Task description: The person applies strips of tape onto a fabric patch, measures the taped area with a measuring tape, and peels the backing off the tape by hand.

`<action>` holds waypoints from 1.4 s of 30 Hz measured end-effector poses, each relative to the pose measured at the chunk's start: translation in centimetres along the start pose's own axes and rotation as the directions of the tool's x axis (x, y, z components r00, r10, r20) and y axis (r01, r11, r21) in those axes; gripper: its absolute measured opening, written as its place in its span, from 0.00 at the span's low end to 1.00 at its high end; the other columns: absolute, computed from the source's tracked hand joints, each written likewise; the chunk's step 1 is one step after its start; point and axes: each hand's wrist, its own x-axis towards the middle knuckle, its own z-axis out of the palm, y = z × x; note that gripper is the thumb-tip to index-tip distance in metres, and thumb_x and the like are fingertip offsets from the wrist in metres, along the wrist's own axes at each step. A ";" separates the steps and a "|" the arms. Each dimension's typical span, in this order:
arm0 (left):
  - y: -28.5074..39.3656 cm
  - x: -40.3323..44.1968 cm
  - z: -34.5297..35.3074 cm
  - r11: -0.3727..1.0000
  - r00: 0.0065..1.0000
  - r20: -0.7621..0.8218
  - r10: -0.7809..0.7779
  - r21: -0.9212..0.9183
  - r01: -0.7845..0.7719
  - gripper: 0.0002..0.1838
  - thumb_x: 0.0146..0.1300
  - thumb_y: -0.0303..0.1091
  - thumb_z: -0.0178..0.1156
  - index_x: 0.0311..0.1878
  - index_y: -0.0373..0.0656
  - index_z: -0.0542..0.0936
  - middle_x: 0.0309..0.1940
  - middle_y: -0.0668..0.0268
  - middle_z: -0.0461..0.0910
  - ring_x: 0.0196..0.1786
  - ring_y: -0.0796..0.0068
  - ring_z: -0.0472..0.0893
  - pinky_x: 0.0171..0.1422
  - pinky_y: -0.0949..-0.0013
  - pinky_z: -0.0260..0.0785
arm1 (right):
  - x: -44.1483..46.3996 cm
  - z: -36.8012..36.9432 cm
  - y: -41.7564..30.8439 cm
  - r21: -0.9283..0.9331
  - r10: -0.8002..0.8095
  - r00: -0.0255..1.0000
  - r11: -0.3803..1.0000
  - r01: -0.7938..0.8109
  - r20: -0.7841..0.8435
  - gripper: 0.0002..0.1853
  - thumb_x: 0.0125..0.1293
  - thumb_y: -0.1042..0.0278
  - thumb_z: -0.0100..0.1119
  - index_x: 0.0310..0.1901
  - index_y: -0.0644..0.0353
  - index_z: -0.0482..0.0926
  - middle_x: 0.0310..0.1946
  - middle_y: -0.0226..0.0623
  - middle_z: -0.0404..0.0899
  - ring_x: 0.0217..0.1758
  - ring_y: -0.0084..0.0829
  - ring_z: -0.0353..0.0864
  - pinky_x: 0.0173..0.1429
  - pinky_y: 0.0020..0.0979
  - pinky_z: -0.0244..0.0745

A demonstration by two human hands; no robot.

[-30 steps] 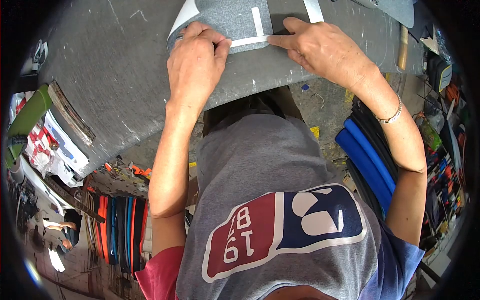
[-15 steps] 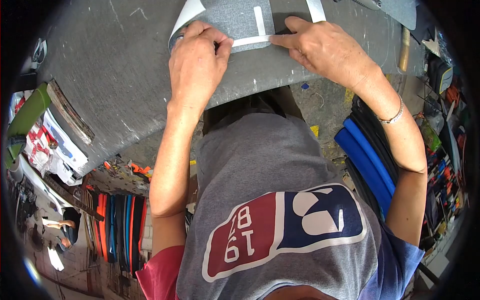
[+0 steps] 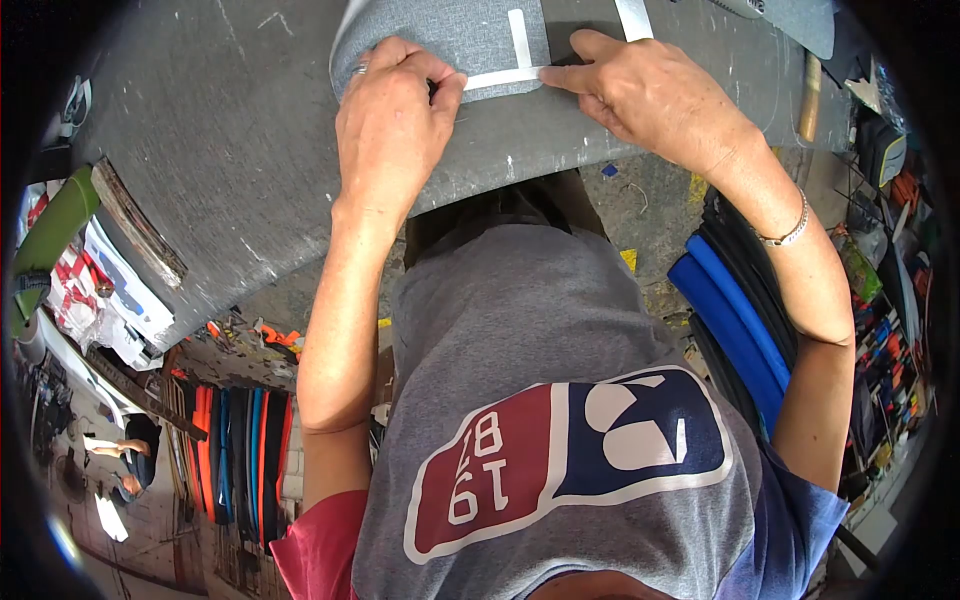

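Note:
A piece of grey fabric (image 3: 450, 35) lies on the dark work table, its left edge curving up. A thin white strip (image 3: 500, 78) runs along its near edge, and a shorter white strip (image 3: 519, 38) stands at right angles above it. My left hand (image 3: 395, 105) is closed at the long strip's left end, thumb and index finger pinched together there; a ring shows on one finger. At the strip's right end rests a fingertip of my right hand (image 3: 650, 95), with another finger stretched out apart above it. What lies under both palms is hidden.
The table (image 3: 230, 150) has a worn, scratched surface. Another white strip (image 3: 633, 18) lies beyond my right hand. A wooden handle (image 3: 810, 97) is near the right edge, below more grey fabric (image 3: 805, 25). Blue rolls (image 3: 735, 320) stand at lower right, and a person (image 3: 135, 455) is far left.
The fabric's upper left corner, folded over to show a white underside before, now lies turned back with its grey face showing. Both hands stay almost in place.

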 end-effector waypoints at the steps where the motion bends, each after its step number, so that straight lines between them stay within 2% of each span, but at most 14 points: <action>1: 0.1 0.0 -0.1 1.000 1.000 0.011 -0.017 -0.004 0.017 0.08 0.65 0.34 0.70 0.37 0.39 0.88 0.45 0.62 0.85 0.47 0.55 0.86 0.54 0.54 0.77 | 0.0 0.0 -0.1 0.000 0.004 1.000 1.000 -0.004 0.004 0.17 0.68 0.71 0.65 0.58 0.52 0.87 0.38 0.37 0.76 0.34 0.40 0.85 0.43 0.42 0.84; 5: 0.2 0.1 -0.3 0.996 0.992 0.100 -0.081 0.030 0.079 0.08 0.65 0.35 0.70 0.37 0.39 0.88 0.45 0.63 0.85 0.47 0.56 0.86 0.54 0.54 0.77 | 0.0 -0.2 -0.1 0.009 0.010 1.000 1.000 -0.010 0.008 0.18 0.68 0.71 0.66 0.59 0.52 0.86 0.39 0.37 0.76 0.34 0.40 0.85 0.44 0.42 0.83; 8: -0.1 -0.1 0.1 1.000 1.000 0.001 -0.009 0.007 0.009 0.08 0.65 0.35 0.70 0.37 0.39 0.88 0.45 0.63 0.85 0.47 0.56 0.86 0.54 0.55 0.77 | 0.0 -0.2 -0.1 0.020 -0.004 1.000 1.000 0.004 -0.001 0.18 0.68 0.71 0.66 0.59 0.53 0.86 0.39 0.37 0.76 0.34 0.40 0.85 0.44 0.42 0.84; 20: 0.1 -0.1 0.0 1.000 1.000 0.007 -0.010 0.017 0.010 0.07 0.65 0.34 0.70 0.37 0.39 0.88 0.44 0.64 0.84 0.50 0.59 0.84 0.55 0.55 0.78 | 0.0 -0.1 0.0 0.016 -0.011 1.000 1.000 0.011 -0.004 0.19 0.67 0.70 0.67 0.59 0.53 0.86 0.39 0.37 0.76 0.35 0.40 0.85 0.44 0.42 0.83; 26: 0.3 -0.1 -0.1 0.999 0.999 0.020 -0.036 0.008 0.035 0.08 0.65 0.34 0.70 0.37 0.39 0.88 0.44 0.64 0.84 0.48 0.57 0.85 0.55 0.54 0.78 | 0.1 -0.1 -0.1 0.003 0.000 1.000 1.000 0.000 0.008 0.19 0.67 0.70 0.67 0.59 0.53 0.86 0.39 0.37 0.76 0.35 0.39 0.85 0.44 0.41 0.83; 29: 0.0 0.0 0.0 1.000 1.000 0.001 0.012 0.024 -0.012 0.08 0.65 0.34 0.70 0.37 0.39 0.88 0.45 0.63 0.84 0.47 0.56 0.85 0.55 0.54 0.78 | 0.0 0.0 -0.1 0.003 0.001 1.000 1.000 -0.001 0.001 0.19 0.67 0.70 0.67 0.59 0.53 0.86 0.38 0.36 0.76 0.35 0.39 0.85 0.44 0.41 0.83; 38: 0.3 0.1 0.0 1.000 1.000 -0.011 0.008 0.023 -0.008 0.08 0.64 0.33 0.71 0.35 0.39 0.87 0.42 0.62 0.84 0.47 0.56 0.84 0.55 0.53 0.78 | 0.1 0.1 0.0 0.006 0.005 1.000 1.000 -0.005 0.001 0.18 0.66 0.70 0.67 0.58 0.53 0.87 0.38 0.36 0.77 0.34 0.38 0.86 0.43 0.40 0.84; 41: 0.0 0.0 0.1 0.999 0.999 0.001 0.033 0.028 -0.033 0.07 0.63 0.32 0.72 0.38 0.39 0.86 0.44 0.60 0.83 0.47 0.55 0.84 0.53 0.52 0.77 | 0.1 0.0 -0.1 -0.006 0.000 1.000 1.000 0.000 0.002 0.17 0.66 0.70 0.67 0.57 0.53 0.87 0.37 0.36 0.76 0.34 0.38 0.85 0.43 0.40 0.84; 42: 0.2 0.0 0.0 1.000 1.000 -0.004 -0.011 0.016 0.011 0.08 0.62 0.32 0.72 0.40 0.39 0.85 0.45 0.59 0.82 0.47 0.54 0.84 0.53 0.52 0.77 | 0.1 -0.1 -0.1 -0.015 -0.005 1.000 1.000 0.005 -0.001 0.17 0.66 0.69 0.68 0.57 0.53 0.87 0.37 0.35 0.76 0.35 0.38 0.85 0.43 0.40 0.84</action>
